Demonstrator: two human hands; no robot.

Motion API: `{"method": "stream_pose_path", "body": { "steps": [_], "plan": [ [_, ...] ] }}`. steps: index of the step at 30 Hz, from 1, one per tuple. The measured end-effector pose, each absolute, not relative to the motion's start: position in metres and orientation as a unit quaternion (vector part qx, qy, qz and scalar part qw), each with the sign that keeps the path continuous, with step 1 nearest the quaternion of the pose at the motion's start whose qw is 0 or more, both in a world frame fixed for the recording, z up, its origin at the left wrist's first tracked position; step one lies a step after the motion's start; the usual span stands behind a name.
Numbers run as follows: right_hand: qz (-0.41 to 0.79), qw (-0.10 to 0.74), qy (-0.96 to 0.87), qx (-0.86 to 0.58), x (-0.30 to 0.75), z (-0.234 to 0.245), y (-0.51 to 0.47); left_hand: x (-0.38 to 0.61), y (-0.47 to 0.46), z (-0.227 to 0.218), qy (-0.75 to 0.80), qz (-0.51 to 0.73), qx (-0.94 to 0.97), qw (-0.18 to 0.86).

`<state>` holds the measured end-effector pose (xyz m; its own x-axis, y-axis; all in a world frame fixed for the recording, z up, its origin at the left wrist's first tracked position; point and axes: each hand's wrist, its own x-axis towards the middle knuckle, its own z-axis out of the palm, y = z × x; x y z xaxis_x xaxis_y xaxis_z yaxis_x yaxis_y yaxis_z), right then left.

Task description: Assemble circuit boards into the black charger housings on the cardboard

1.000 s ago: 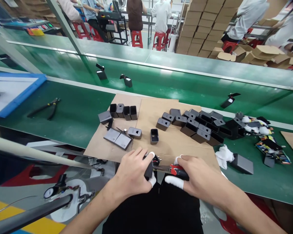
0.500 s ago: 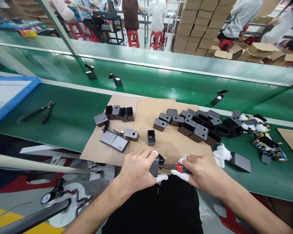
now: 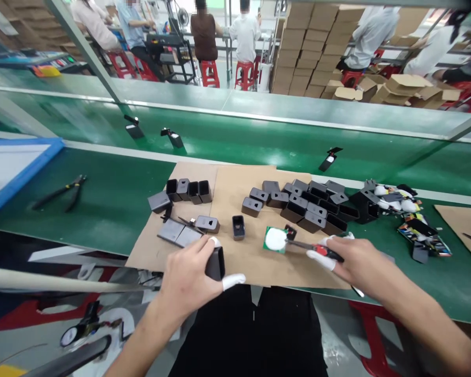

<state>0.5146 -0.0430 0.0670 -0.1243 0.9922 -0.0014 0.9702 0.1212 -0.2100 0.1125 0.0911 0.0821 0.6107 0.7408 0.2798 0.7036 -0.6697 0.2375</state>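
Observation:
My left hand (image 3: 190, 272), with white finger cots on thumb and index finger, grips a black plastic charger case (image 3: 215, 263) whose open end faces right. In my right hand (image 3: 349, 262) are long-nosed pliers (image 3: 304, 245) with red and black handles. Their tip meets the right edge of a green circuit board (image 3: 275, 239) that carries a round white pad; a small dark part sits beside it. Whether the board rests on the cardboard or hangs just above it, I cannot tell. Another open black case (image 3: 238, 227) stands between the hands, farther back.
Cardboard (image 3: 227, 183) covers the green bench (image 3: 113, 173). Several black cases (image 3: 314, 216) are grouped at the right, near a pile of loose boards (image 3: 400, 199). Cutters (image 3: 60, 193) lie at the left. Small dark units (image 3: 328, 159) are on the green strip behind. People sit at the back.
The circuit board has come out of the case. My right hand has moved right with the pliers, while my left hand has moved left with the case.

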Motion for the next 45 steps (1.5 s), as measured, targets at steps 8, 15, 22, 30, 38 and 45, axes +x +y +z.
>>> {"method": "stream_pose_path", "body": {
  "steps": [8, 15, 22, 30, 38, 45],
  "plan": [
    [0.024, 0.038, -0.734, -0.678, 0.464, 0.039, -0.027, 0.151, 0.076, 0.042, 0.38, 0.225, 0.891, 0.103],
    [0.06, 0.034, -0.717, -0.693, 0.472, 0.035, -0.023, 0.161, 0.07, 0.018, 0.403, 0.213, 0.881, 0.13],
    [0.133, -0.026, -0.678, -0.722, 0.456, 0.063, -0.016, 0.17, 0.071, 0.015, 0.433, 0.23, 0.861, 0.139],
    [0.142, 0.064, -0.612, -0.776, 0.472, 0.07, -0.052, 0.167, 0.07, 0.004, 0.465, 0.285, 0.83, 0.12],
    [0.026, 0.104, -0.552, -0.827, 0.454, 0.034, -0.066, 0.168, 0.058, 0.021, 0.35, 0.321, 0.879, 0.045],
    [-0.084, 0.06, -0.538, -0.837, 0.415, 0.021, -0.049, 0.213, 0.075, 0.049, 0.241, 0.143, 0.948, 0.152]
  ]
}}
